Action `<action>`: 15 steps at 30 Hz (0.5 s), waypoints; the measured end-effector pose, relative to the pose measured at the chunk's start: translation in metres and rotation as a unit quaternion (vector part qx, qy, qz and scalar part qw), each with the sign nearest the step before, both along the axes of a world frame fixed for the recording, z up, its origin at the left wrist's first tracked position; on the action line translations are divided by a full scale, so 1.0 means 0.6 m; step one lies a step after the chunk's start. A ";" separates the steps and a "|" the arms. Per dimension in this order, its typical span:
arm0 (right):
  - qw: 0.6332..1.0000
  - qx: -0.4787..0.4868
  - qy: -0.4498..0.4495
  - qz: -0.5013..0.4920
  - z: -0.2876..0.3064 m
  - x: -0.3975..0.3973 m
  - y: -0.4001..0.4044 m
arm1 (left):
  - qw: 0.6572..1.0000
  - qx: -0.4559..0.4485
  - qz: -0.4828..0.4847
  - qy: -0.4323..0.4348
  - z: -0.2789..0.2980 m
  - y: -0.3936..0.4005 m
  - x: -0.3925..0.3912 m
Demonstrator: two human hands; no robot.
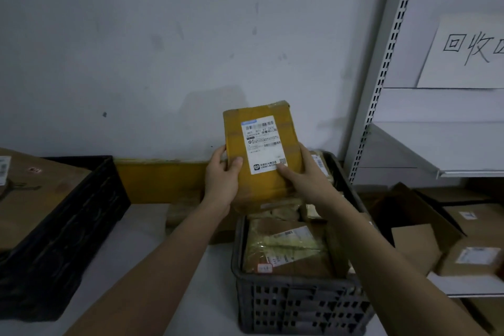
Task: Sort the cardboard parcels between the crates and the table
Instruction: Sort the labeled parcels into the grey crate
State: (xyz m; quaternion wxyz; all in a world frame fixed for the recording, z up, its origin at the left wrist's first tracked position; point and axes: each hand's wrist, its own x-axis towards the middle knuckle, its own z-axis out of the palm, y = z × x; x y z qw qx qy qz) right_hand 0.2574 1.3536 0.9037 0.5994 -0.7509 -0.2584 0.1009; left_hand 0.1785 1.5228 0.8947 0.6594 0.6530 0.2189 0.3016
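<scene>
You hold a flat yellow-brown cardboard parcel (261, 150) upright above the grey perforated plastic crate (300, 305), its white shipping label (264, 144) facing you. That crate stands on the white table (152, 267) and is filled with taped brown cardboard parcels (286, 248) lying flat. At your left, a black plastic crate (68, 232) on the same table carries a large brown cardboard parcel (35, 199).

Dim, flat indoor light, soft focus all over

A faint shadow lies on the wall (163, 49) above the fingers (221, 153); straight lines bow at the edges, label print smeared
</scene>
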 end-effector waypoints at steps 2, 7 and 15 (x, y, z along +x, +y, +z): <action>0.999 0.019 0.034 -0.023 -0.001 0.014 -0.014 | 0.999 0.030 -0.036 -0.006 -0.004 -0.004 0.009; 0.981 0.046 0.138 -0.126 0.000 0.067 -0.059 | 0.986 0.134 -0.020 0.095 -0.078 -0.021 0.015; 0.963 -0.010 0.243 -0.117 -0.045 0.146 -0.040 | 0.850 0.335 -0.079 0.398 -0.229 -0.051 -0.017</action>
